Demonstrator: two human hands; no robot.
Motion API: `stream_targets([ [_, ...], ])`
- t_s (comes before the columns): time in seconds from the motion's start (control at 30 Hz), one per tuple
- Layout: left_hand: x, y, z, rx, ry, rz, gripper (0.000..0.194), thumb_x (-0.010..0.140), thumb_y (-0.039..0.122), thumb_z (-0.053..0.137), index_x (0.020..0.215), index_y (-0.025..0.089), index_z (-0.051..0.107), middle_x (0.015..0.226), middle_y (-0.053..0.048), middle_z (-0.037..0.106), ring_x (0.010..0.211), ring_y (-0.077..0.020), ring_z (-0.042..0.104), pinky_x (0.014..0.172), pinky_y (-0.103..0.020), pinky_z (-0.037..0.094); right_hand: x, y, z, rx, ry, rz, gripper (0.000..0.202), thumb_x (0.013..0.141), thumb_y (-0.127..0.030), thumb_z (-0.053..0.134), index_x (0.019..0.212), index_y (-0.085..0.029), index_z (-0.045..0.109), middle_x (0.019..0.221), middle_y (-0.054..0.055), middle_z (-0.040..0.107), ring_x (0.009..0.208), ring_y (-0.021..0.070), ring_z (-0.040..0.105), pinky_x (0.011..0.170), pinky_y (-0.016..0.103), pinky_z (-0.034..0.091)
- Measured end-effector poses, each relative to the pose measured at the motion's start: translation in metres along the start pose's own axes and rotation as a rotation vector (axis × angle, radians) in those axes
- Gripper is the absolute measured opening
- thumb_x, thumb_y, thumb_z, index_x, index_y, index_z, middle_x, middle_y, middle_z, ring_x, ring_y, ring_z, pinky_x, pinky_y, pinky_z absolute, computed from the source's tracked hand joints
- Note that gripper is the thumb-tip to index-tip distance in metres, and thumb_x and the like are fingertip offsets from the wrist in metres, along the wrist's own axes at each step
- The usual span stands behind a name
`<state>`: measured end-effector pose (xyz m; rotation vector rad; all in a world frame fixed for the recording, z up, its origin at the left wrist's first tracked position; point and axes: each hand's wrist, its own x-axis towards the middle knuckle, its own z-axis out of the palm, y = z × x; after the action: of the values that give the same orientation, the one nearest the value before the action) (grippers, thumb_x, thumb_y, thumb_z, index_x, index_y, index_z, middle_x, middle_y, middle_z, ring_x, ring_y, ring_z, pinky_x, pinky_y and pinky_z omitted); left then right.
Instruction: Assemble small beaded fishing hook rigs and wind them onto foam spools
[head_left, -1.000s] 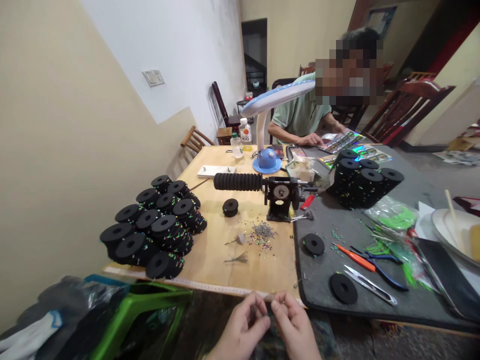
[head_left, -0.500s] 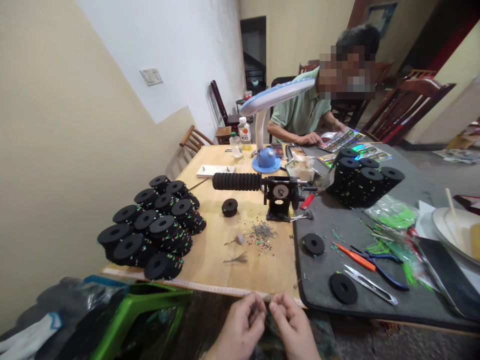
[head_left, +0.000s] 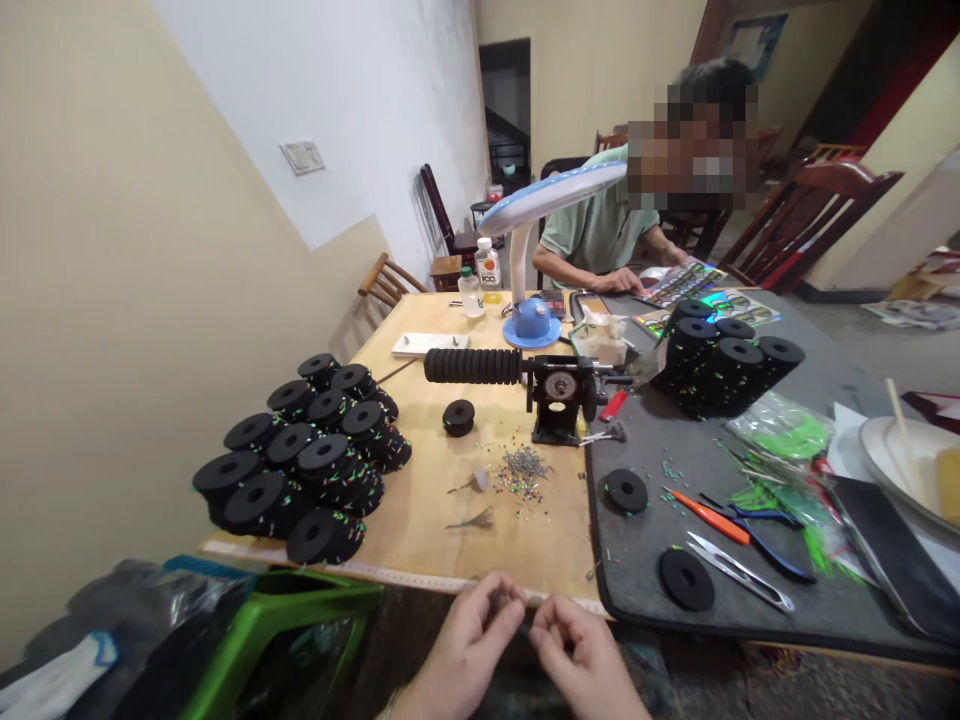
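Note:
My left hand is closed at the table's front edge, thumb against curled fingers. Close beside it, my right hand is closed too, with fingertips pinched. Whatever they hold, if anything, is too small or hidden to make out. Beyond them on the wooden table lies a pile of small coloured beads and metal bits. Two little bundles of fine wires lie left of it. Further back stands a black winding device with a row of black foam discs on its shaft. A single foam spool lies in front.
Stacks of black foam spools fill the left side; more stacks stand on the grey mat. Scissors-like snips, orange-handled tool and pliers lie right. A blue lamp and a seated person are behind.
My left hand has shifted slightly up and left, its fingers rolled a little. My right hand has turned slightly and sits a bit lower. The things on the table stay put.

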<state>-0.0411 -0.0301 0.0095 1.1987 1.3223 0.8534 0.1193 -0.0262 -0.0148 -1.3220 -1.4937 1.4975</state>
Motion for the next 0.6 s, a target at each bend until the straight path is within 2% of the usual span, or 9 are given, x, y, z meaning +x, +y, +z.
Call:
stream_targets([
  [0.17,0.003,0.001,-0.002,0.036,0.102,0.022,0.032,0.087,0.049,0.054,0.087,0.018,0.063,0.073,0.000,0.059,0.068,-0.0162,0.052,0.063,-0.024,0.041,-0.003,-0.006,-0.003,0.009,0.064,-0.058,0.019,0.074,-0.029,0.056,0.060,-0.022,0.045,0.053,-0.008,0.035,0.052,0.0127,0.034,0.052,0.024,0.029],
  [0.27,0.005,-0.001,-0.009,0.043,0.196,0.028,0.034,0.085,0.052,0.057,0.085,0.019,0.064,0.073,-0.001,0.061,0.068,-0.0171,0.053,0.062,-0.024,0.041,-0.004,0.000,-0.007,0.047,0.118,-0.039,0.019,0.075,-0.029,0.056,0.060,-0.022,0.046,0.054,-0.007,0.036,0.054,0.0136,0.035,0.053,0.025,0.030],
  [0.33,0.004,-0.003,-0.014,0.046,0.217,0.021,0.034,0.085,0.052,0.056,0.086,0.019,0.064,0.069,0.000,0.059,0.064,-0.0166,0.052,0.059,-0.025,0.041,-0.005,0.008,-0.010,0.089,0.139,-0.012,0.020,0.077,-0.031,0.057,0.063,-0.022,0.048,0.055,-0.007,0.036,0.055,0.0135,0.034,0.052,0.025,0.030],
  [0.43,-0.001,-0.007,-0.019,0.040,0.149,-0.003,0.035,0.087,0.053,0.054,0.090,0.019,0.063,0.065,0.002,0.056,0.059,-0.0153,0.049,0.056,-0.024,0.039,-0.006,0.019,-0.010,0.163,0.125,0.013,0.023,0.081,-0.036,0.059,0.066,-0.021,0.049,0.056,-0.007,0.036,0.053,0.0128,0.033,0.050,0.024,0.030],
  [0.6,-0.007,-0.011,-0.012,-0.017,-0.063,-0.014,0.034,0.089,0.051,0.051,0.094,0.018,0.060,0.078,-0.002,0.062,0.058,-0.0126,0.045,0.055,-0.024,0.037,-0.006,0.021,-0.007,0.238,0.070,0.046,0.029,0.083,-0.044,0.060,0.068,-0.021,0.051,0.055,-0.008,0.037,0.050,0.0116,0.035,0.049,0.023,0.032],
])
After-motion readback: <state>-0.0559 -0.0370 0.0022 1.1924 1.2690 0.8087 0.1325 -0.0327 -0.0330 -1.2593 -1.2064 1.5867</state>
